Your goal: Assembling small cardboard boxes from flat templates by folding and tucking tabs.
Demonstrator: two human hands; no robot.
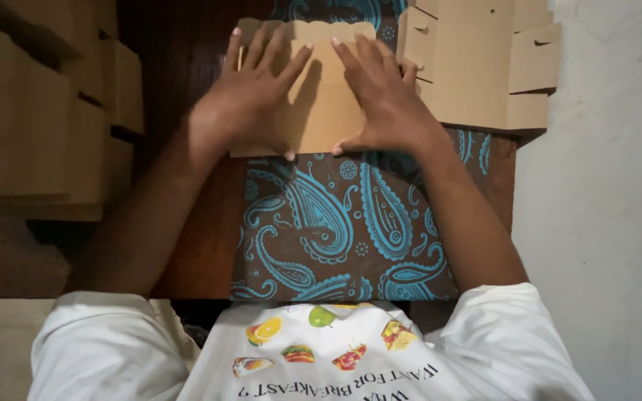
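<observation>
Head view shows both hands pressed flat, fingers spread, gripping nothing: the left hand [250, 93] and right hand [380, 93] lie on a folded cardboard piece [321, 104] at the far edge of the paisley cloth [336, 223]. More flat cardboard blanks [484, 63] sit at the cloth's far right corner, and stacked boxes [39, 111] stand off its left edge.

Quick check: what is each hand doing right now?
Left hand: open, fingers spread flat on the flat tan cardboard piece.
Right hand: open, pressing flat on the same piece.

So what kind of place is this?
Probably a home work corner for folding boxes. Both hands, left hand and right hand, press a cardboard piece on a paisley cloth, with flat box blanks nearby.
</observation>
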